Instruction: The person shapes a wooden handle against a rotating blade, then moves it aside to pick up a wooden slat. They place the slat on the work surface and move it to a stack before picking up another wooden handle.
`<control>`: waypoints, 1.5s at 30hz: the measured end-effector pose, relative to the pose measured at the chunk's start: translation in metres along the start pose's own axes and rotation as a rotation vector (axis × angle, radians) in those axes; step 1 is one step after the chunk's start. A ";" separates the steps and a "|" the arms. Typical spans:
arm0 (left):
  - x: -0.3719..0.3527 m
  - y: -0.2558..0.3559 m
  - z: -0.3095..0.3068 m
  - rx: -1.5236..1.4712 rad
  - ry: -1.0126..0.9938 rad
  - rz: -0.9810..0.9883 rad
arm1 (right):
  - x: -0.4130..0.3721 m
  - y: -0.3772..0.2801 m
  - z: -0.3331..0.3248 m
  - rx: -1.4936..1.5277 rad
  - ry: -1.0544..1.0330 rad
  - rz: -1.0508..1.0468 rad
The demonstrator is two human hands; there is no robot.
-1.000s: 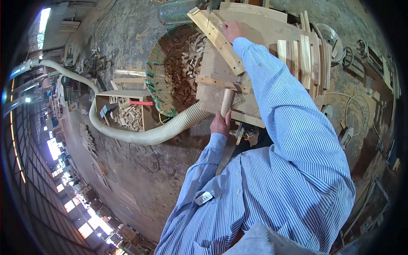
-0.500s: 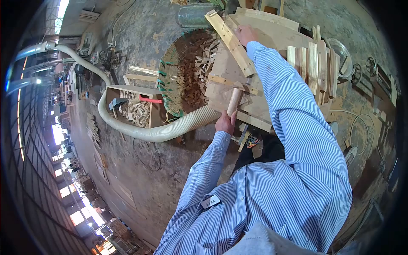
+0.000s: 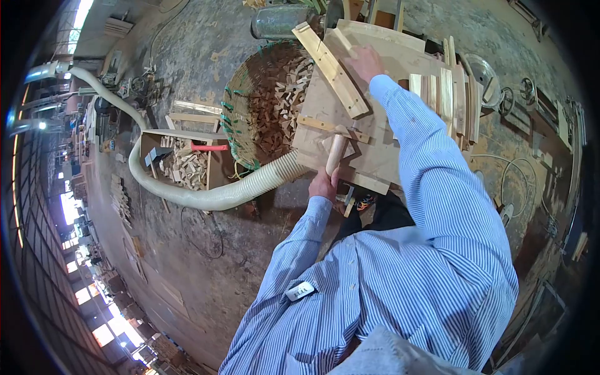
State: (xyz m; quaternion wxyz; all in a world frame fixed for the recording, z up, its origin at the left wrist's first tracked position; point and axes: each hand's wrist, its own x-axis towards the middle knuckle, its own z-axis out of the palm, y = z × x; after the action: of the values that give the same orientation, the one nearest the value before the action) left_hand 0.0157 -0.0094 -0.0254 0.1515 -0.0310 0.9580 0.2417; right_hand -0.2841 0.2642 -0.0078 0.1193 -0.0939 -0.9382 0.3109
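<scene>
My left hand (image 3: 323, 185) is wrapped round the lower end of a light wooden block (image 3: 336, 154) at the near side of the worktable (image 3: 387, 134). At the far side my right hand (image 3: 367, 64) has its fingers closed on one end of a short pale wood strip (image 3: 345, 42). A long wooden bar with holes (image 3: 332, 70) lies slanted between the hands. A narrower wooden strip (image 3: 330, 127) crosses the table close to the block's upper end.
A wicker basket (image 3: 237, 112) of wood offcuts stands left of the table. Beside it are a ribbed hose (image 3: 219, 198) and an open wooden box (image 3: 215, 167) with offcuts and a red-handled tool (image 3: 210, 147). Upright boards (image 3: 445, 100) are stacked at the table's right.
The camera view has shifted slightly. My right hand has moved a little away from the slanted bar, and the pale strip at its fingers now shows. My left hand still holds the block.
</scene>
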 end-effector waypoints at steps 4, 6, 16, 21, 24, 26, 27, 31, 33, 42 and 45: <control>-0.013 -0.009 -0.006 0.017 -0.060 -0.039 | -0.035 -0.010 -0.002 0.039 -0.061 0.049; -0.023 -0.014 -0.007 0.028 -0.058 -0.029 | -0.050 -0.002 0.018 0.037 -0.054 0.127; -0.036 -0.019 -0.015 -0.022 -0.106 -0.081 | -0.002 -0.020 0.066 0.199 -0.076 0.123; -0.030 -0.013 -0.016 -0.021 -0.118 -0.090 | 0.014 -0.018 0.072 0.173 -0.068 0.105; -0.025 -0.011 -0.014 -0.038 -0.107 -0.084 | 0.021 -0.014 0.076 0.183 -0.068 0.129; -0.020 -0.007 -0.012 -0.035 -0.107 -0.079 | 0.026 -0.014 0.074 0.186 -0.075 0.161; -0.017 -0.004 -0.013 -0.033 -0.100 -0.077 | 0.030 -0.016 0.071 0.188 -0.076 0.165; -0.002 0.007 -0.012 -0.021 -0.104 -0.073 | 0.047 -0.008 0.072 0.195 -0.066 0.176; 0.007 0.013 -0.011 -0.005 -0.088 -0.056 | 0.059 -0.002 0.077 0.205 -0.048 0.169; 0.038 0.033 -0.006 0.025 -0.090 -0.054 | 0.090 0.005 0.063 0.192 -0.081 0.171; 0.044 0.036 -0.004 0.013 -0.065 -0.039 | 0.098 0.009 0.061 0.166 -0.063 0.140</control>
State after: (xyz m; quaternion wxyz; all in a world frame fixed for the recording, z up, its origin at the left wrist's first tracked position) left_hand -0.0326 0.0210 -0.0189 0.1874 -0.0408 0.9533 0.2333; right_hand -0.3941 0.2617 -0.0448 0.0751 -0.1392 -0.9037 0.3978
